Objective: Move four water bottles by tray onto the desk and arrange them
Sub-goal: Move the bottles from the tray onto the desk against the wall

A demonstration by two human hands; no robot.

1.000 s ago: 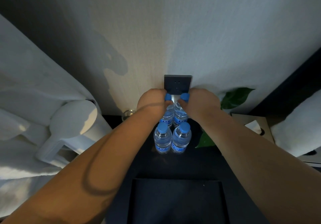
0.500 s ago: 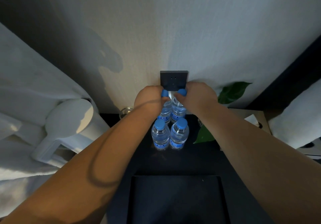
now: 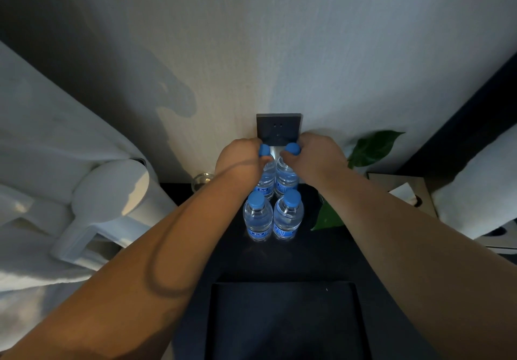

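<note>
Several clear water bottles with blue caps stand in a tight two-by-two block on the dark desk (image 3: 372, 264) by the wall. The front left bottle (image 3: 257, 218) and front right bottle (image 3: 288, 217) stand free. My left hand (image 3: 240, 161) grips the neck of the back left bottle (image 3: 266, 183). My right hand (image 3: 317, 155) grips the neck of the back right bottle (image 3: 285, 176). A dark empty tray (image 3: 285, 320) lies on the desk near me, in front of the bottles.
A white kettle (image 3: 112, 208) stands at the left beside white cloth. A small glass (image 3: 202, 179) sits by the wall. A black wall socket (image 3: 278, 129) is behind the bottles. Green leaves (image 3: 372, 148) and a tissue box (image 3: 402, 192) are on the right.
Both hands stay on the back two bottles and have shifted slightly toward the wall. The front two bottles have not moved.
</note>
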